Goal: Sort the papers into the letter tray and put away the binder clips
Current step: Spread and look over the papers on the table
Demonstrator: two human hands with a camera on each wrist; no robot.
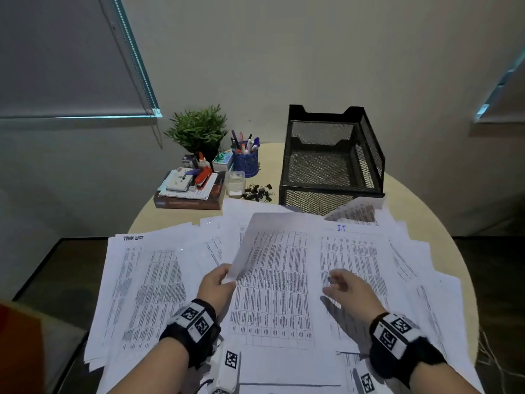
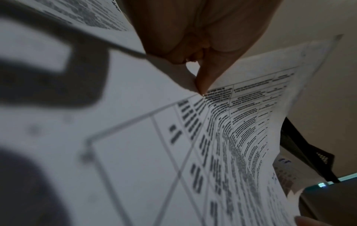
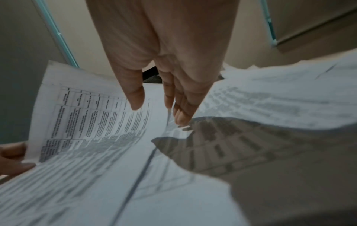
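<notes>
Printed sheets (image 1: 147,291) cover the near half of the round table (image 1: 272,157). My left hand (image 1: 220,281) pinches the lower left corner of one sheet (image 1: 278,240) and holds it raised and tilted above the pile; the left wrist view shows thumb and finger pinching that sheet (image 2: 251,91). My right hand (image 1: 338,282) hovers just over the papers to the right, fingers relaxed and straight, holding nothing (image 3: 154,110). A black mesh letter tray (image 1: 331,160) with stacked tiers stands at the back right. Several black binder clips (image 1: 258,191) lie loose left of it.
At the back left stand a potted plant (image 1: 199,132), a blue pen cup (image 1: 245,160), a small clear box (image 1: 235,183) and a book stack with a red stapler (image 1: 203,177). A sheet labelled "I.T" (image 1: 352,251) lies right of the raised one.
</notes>
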